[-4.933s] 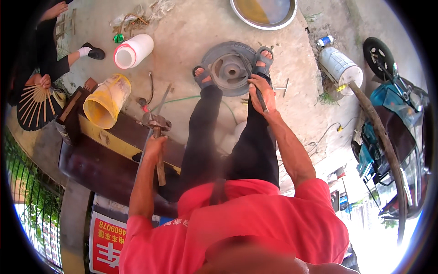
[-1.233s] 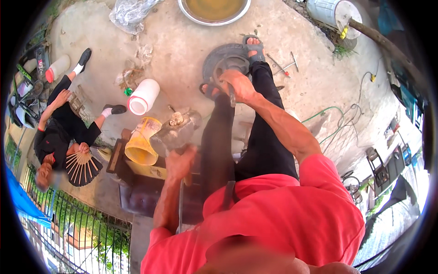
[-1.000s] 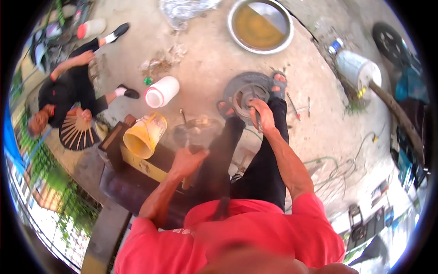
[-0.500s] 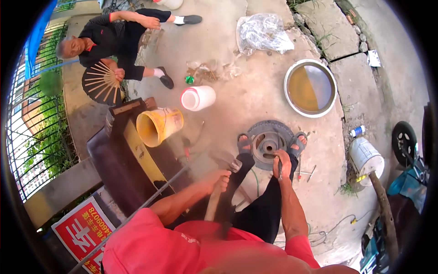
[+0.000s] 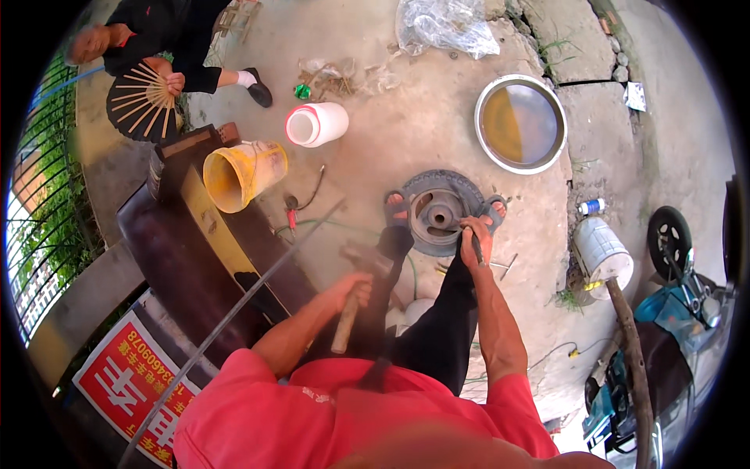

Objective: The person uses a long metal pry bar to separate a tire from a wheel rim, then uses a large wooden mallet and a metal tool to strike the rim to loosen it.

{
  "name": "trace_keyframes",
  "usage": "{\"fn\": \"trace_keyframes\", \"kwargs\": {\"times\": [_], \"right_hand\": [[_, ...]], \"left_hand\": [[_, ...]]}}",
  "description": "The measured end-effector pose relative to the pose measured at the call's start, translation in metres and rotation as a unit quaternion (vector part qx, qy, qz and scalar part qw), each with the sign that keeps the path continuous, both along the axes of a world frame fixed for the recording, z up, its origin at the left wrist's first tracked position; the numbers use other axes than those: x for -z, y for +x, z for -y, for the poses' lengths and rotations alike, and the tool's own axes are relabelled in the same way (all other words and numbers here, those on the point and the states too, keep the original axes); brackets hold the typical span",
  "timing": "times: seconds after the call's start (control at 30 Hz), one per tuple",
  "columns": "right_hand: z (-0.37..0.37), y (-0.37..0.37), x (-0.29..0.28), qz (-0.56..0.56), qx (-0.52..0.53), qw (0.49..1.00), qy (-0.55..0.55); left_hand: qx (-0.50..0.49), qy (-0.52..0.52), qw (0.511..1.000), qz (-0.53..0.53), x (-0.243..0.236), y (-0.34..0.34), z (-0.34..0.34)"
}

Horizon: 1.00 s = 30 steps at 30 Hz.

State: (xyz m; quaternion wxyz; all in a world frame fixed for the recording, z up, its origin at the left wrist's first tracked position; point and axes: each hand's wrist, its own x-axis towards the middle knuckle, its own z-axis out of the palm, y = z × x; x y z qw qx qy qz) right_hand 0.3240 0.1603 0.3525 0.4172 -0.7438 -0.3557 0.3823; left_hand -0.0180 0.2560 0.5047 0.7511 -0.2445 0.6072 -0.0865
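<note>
Right hand (image 5: 476,234), wrapped round a dark bar (image 5: 476,250), slid off the hub (image 5: 440,219) to the wheel (image 5: 426,236) edge, prob a fresh spot; left hand (image 5: 355,290) gripped a hammer (image 5: 344,324).

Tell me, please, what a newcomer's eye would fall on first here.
Probably the bright red shirt, filling the lower middle. Just above it, the left hand grips a hammer, while the right hand holds a dark tool near the wheel lying between the sandalled feet. At upper right, a wide metal basin holds brownish liquid.
</note>
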Motion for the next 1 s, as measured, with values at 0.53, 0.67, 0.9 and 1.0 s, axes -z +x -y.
{"fn": "trace_keyframes", "kwargs": {"times": [0.53,0.67,0.9,1.0], "right_hand": [[0.014,0.001,-0.008,0.027,-0.015,0.999,0.024],[0.022,-0.003,-0.016,0.025,-0.015,0.999,0.044],[0.021,-0.006,-0.009,0.04,-0.025,0.998,0.044],[0.025,-0.008,-0.008,0.041,-0.029,0.998,0.046]], "left_hand": [[-0.086,-0.007,0.996,0.027,0.008,-0.008,0.011],[-0.101,-0.014,0.994,0.029,0.003,-0.01,0.009],[-0.088,-0.009,0.996,0.03,0.004,-0.009,0.008],[-0.104,-0.018,0.994,0.037,0.005,-0.011,0.01]]}}
